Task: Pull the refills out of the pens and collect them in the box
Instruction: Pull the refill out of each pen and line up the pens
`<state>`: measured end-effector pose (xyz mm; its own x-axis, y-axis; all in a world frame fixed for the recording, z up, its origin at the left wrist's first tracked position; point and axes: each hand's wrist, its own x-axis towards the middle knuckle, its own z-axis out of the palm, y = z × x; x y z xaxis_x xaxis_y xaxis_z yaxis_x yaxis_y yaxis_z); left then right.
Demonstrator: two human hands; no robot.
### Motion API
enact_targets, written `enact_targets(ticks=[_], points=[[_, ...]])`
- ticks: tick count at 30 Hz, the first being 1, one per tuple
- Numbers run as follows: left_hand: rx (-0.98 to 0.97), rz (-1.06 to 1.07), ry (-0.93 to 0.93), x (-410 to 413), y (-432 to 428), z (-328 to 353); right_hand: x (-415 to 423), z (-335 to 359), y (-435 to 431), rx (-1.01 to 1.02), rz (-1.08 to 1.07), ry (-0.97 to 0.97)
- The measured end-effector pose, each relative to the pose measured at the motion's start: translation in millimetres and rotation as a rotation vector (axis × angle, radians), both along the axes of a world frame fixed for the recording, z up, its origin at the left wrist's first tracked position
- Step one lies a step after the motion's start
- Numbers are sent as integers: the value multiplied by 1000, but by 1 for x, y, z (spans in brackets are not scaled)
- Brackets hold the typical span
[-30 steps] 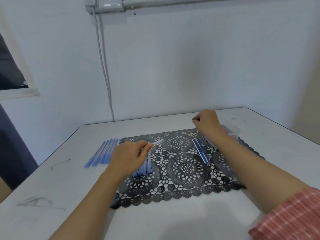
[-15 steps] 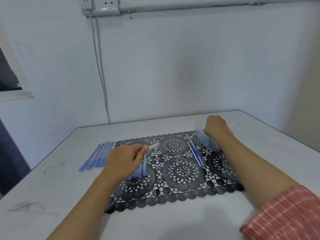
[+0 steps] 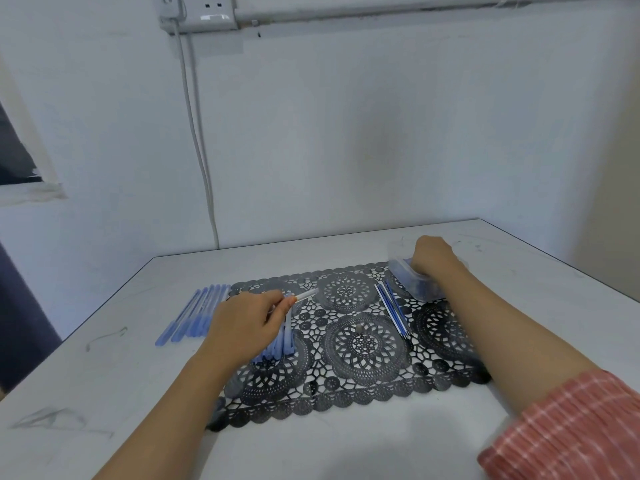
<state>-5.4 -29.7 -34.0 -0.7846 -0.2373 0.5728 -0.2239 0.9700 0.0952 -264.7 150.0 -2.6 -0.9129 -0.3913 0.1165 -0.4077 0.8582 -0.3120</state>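
Observation:
My left hand (image 3: pixel 242 323) pinches a pale pen barrel (image 3: pixel 306 295) that points up and right over the black lace mat (image 3: pixel 363 344). Under that hand lie several blue pens (image 3: pixel 282 344) on the mat. My right hand (image 3: pixel 433 259) is curled at the clear plastic box (image 3: pixel 412 282) at the mat's far right corner; what its fingers hold is hidden. A few thin blue refills (image 3: pixel 393 308) lie side by side on the mat just left of the box.
A row of several blue pens (image 3: pixel 194 315) lies on the white table (image 3: pixel 104 393) left of the mat. A wall with a cable and a socket stands behind the table. The table's right edge runs close past the box.
My right hand moved right and down from above the mat's far edge to the box. The left hand kept its pinch on the barrel and barely shifted.

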Motion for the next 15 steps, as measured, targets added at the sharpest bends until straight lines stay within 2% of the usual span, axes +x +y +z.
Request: enact_targets(ticks=[8,12,15], points=[[9,-34,2,1,2,2,11,11,0,-62,-13,78],[-6,-12,-2,3,2,3,20,29,-6,-238,-24,124],[5,-1,-26,1,3,3,34,44,-11,-350,70,175]])
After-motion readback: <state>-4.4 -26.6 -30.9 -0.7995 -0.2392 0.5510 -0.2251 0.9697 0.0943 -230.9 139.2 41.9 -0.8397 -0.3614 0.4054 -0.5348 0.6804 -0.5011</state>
